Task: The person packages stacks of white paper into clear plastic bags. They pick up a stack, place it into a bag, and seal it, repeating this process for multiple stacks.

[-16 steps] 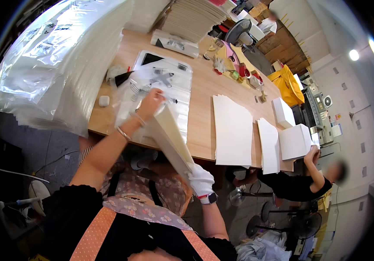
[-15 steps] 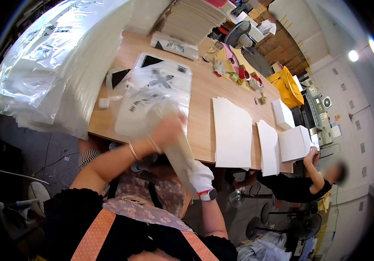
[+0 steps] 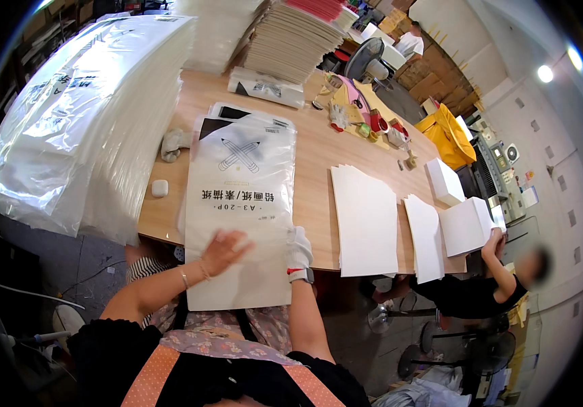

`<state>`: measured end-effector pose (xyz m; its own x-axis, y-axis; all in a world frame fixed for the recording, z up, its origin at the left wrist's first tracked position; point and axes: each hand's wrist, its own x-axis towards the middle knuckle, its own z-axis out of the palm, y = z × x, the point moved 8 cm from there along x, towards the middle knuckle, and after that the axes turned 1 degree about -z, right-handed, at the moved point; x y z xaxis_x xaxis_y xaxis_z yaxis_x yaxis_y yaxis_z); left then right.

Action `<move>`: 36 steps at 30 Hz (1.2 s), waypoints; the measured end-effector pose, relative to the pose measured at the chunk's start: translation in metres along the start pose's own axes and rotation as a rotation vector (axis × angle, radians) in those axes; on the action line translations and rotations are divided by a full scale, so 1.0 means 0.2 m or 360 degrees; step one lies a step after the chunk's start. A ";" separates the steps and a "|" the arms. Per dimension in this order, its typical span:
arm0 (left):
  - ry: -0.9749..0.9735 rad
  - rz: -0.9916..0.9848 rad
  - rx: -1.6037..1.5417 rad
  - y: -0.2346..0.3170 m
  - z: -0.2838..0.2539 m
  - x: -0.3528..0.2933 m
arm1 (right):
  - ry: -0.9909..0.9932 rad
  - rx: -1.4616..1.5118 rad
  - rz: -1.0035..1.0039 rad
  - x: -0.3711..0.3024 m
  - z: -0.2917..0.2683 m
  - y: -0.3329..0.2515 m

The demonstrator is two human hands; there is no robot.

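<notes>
A clear plastic-sleeved packet of white paper (image 3: 240,186), printed with crossed pencils and a dark corner, lies flat before me on similar packets. Its near end juts over the table edge above my lap. My bare left hand (image 3: 227,251) is open over the lower part of the packet, fingers spread. In a white glove, my right hand (image 3: 298,249) is at the packet's right edge, fingers closed along it; their tips are hard to make out.
Left stands a tall stack of plastic sleeves (image 3: 149,136). A white case (image 3: 160,188) and a crumpled glove (image 3: 175,144) lie beside the packets. White paper stacks (image 3: 366,224) lie right. Tape rolls (image 3: 377,123) lie farther back. Another person (image 3: 481,288) handles a white stack at right.
The packet, tilted and blurred in my hands before, now lies flat on the pile. My left hand has moved down and left and spread; my right hand has moved up along the packet's edge.
</notes>
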<state>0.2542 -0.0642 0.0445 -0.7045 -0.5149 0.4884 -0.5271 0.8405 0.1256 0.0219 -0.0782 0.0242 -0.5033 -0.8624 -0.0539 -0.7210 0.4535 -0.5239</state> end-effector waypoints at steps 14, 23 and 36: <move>-0.0011 -0.1214 -0.1076 0.03 -0.50 -0.75 | -0.0178 0.0866 -0.0265 -1.05 -0.24 0.21; 0.0370 -0.1143 -0.0599 0.02 -0.53 -0.66 | 0.0089 0.0679 -0.0317 -1.03 -0.31 0.10; 0.0578 -0.0729 -0.1019 0.01 -0.86 -0.21 | -0.0906 0.1244 0.0023 -0.90 0.08 0.07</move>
<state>0.3650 -0.0123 0.1729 -0.2357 -0.8317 0.5027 -0.2761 0.5532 0.7859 0.1106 0.0788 0.0128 -0.0555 -0.9309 -0.3610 -0.0927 0.3648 -0.9265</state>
